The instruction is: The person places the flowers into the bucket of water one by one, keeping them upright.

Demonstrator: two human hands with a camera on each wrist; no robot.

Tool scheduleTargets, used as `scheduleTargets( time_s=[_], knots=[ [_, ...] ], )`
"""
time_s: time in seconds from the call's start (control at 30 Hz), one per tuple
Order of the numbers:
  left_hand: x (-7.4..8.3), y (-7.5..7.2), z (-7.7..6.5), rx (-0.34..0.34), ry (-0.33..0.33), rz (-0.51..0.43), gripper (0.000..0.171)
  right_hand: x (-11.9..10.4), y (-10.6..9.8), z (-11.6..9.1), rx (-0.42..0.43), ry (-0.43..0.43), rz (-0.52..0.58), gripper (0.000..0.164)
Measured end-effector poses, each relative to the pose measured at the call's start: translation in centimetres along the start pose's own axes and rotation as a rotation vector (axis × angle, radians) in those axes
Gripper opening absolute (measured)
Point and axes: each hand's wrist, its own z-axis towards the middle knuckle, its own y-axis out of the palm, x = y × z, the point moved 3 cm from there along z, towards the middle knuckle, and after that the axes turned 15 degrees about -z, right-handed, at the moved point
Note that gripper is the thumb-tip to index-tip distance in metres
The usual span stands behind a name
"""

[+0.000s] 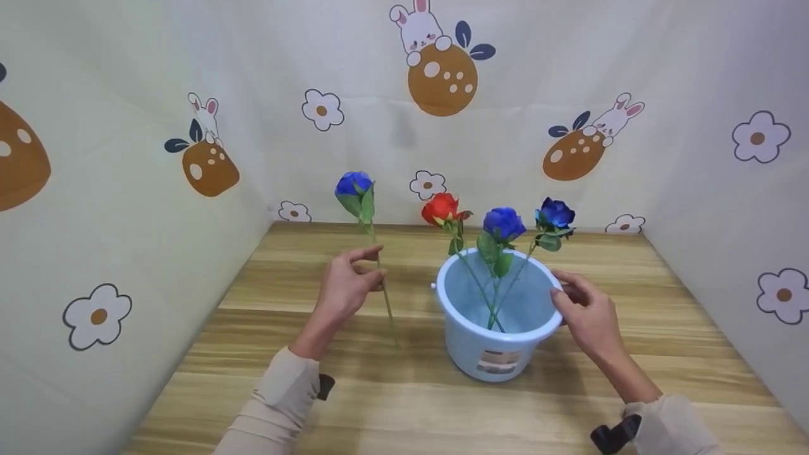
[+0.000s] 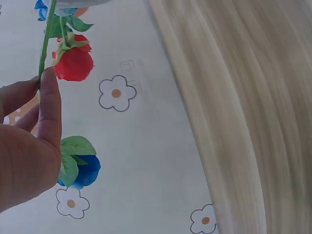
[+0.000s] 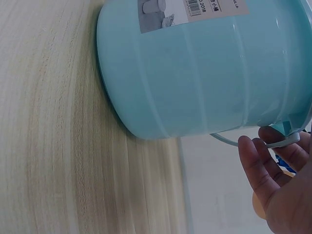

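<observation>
My left hand pinches the stem of a blue artificial rose between thumb and fingers, left of the bucket. The bloom points up, and the stem's lower end hangs near the table. In the left wrist view the thumb and a fingertip meet on the green stem. A light blue bucket stands upright, its right rim gripped by my right hand, thumb at the edge. Inside lean a red rose, a blue rose and a darker blue rose, stems crossing.
The wood-grain table lies under everything. Pale cloth walls with rabbit and flower prints enclose the back and both sides. In the right wrist view, the bucket's handle hangs by the fingers, and a printed label shows.
</observation>
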Motion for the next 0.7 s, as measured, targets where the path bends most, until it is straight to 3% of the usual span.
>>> scheduleTargets(
  time_s=[0.37, 0.7],
  knots=[
    [2.0, 2.0, 0.2, 0.057, 0.050, -0.205, 0.046, 0.0, 0.0, 0.1, 0.018, -0.004, 0.009, 0.042],
    [2.7, 3.8, 0.0, 0.042, 0.169, -0.237, 0.043, 0.0, 0.1, -0.1, 0.001, -0.012, -0.017, 0.044]
  ],
)
